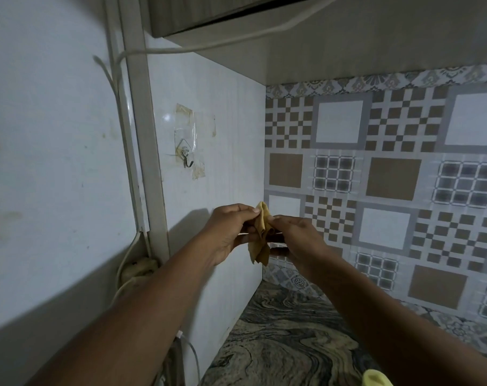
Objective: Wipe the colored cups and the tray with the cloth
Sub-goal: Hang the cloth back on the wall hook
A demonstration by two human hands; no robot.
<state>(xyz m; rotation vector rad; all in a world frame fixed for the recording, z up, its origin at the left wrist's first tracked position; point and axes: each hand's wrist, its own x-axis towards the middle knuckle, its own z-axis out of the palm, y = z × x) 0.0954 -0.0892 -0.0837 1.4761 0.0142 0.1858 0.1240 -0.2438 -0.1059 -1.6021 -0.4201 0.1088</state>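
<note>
A small yellow-brown cloth hangs bunched between both hands, held up in front of the wall corner. My left hand pinches its top left edge. My right hand grips it from the right, fingers closed around the fabric. The rim of a yellow cup shows at the bottom edge on the counter. No tray or other cups are in view.
A marbled dark counter lies below the hands. A patterned tile wall stands behind, a white panel with a stuck-on metal hook at the left. White cables run down the left wall. A cabinet hangs overhead.
</note>
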